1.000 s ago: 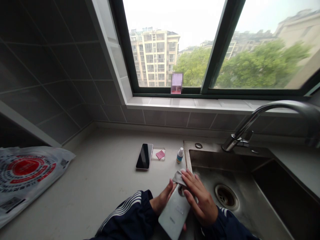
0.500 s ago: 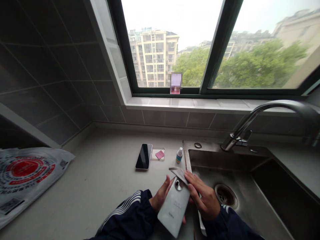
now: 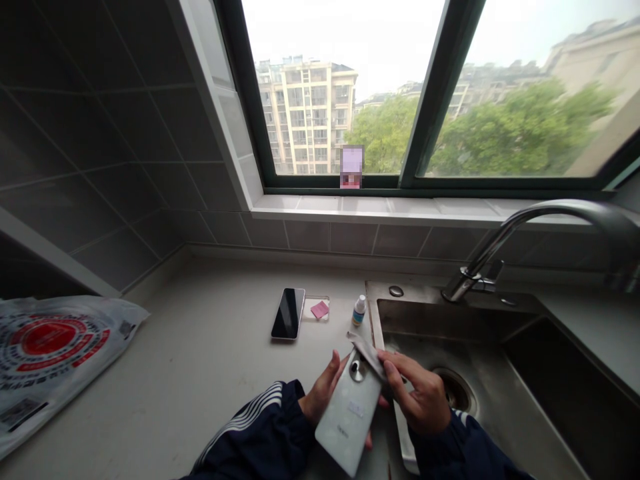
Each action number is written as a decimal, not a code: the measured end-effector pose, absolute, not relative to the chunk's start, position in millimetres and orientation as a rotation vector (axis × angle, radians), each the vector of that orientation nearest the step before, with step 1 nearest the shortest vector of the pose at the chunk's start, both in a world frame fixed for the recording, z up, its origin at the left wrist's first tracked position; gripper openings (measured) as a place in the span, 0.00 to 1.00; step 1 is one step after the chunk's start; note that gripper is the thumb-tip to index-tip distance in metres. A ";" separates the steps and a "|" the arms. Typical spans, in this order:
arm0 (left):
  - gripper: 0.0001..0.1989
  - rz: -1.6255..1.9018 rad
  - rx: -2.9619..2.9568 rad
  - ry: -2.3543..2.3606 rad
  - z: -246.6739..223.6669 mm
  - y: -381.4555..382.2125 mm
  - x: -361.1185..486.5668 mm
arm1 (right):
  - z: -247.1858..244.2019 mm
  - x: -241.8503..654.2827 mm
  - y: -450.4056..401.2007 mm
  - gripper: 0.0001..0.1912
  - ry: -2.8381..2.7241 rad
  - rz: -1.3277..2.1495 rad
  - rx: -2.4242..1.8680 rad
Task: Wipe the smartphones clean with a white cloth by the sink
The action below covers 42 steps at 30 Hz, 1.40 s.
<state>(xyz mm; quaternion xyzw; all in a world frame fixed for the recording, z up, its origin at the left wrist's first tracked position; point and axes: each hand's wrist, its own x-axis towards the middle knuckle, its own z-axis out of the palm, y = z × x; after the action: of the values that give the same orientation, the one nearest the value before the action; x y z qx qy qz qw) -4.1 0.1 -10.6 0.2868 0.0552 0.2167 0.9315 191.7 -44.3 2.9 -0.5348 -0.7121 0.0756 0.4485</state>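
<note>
A pale phone (image 3: 347,420), back side up with a round camera bump near its top, rests tilted in my left hand (image 3: 323,393). The left thumb stands along its left edge, and fingertips show at its right edge. My right hand (image 3: 420,390) pinches a grey cloth (image 3: 369,353) against the phone's upper right edge and corner. Beyond the hands, a small bottle (image 3: 359,311) with a white cap stands beside the sink. A second phone (image 3: 289,313), dark screen up, lies to its left, next to a clear case (image 3: 324,299) holding a pink slip (image 3: 319,309).
On the right is a steel sink (image 3: 480,360) with a drain (image 3: 453,390) and a curved faucet (image 3: 500,243). A printed plastic bag (image 3: 55,353) lies on the counter (image 3: 200,320) at far left. The window (image 3: 340,100) rises behind.
My right hand has slid slightly right and down along the phone's edge, taking the grey cloth with it. The left hand and the phone have stayed almost in place.
</note>
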 end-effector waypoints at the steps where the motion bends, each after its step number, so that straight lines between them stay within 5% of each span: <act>1: 0.38 0.443 0.585 0.113 -10.5 0.0 -4.1 | 3.8 191.0 -44.5 0.13 -1.750 0.188 -1.323; 12: 0.44 0.260 0.634 0.122 -20.9 3.5 -7.1 | 8.0 189.8 -42.9 0.22 -1.893 0.391 -1.239; 19: 0.37 0.389 0.591 0.221 -17.0 0.1 -9.1 | -0.7 180.1 -44.8 0.32 -2.148 0.313 -1.216; 42: 0.49 0.634 0.272 0.405 -4.0 10.4 -9.6 | 1.8 143.2 -71.1 0.29 -2.491 -0.016 -0.828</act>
<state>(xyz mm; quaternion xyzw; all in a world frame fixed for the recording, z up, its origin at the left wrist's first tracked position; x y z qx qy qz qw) -9.6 10.4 -4.0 0.1322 0.1969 0.3088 0.9211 143.2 -71.1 1.8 -0.3051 -0.9174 -0.0060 0.2555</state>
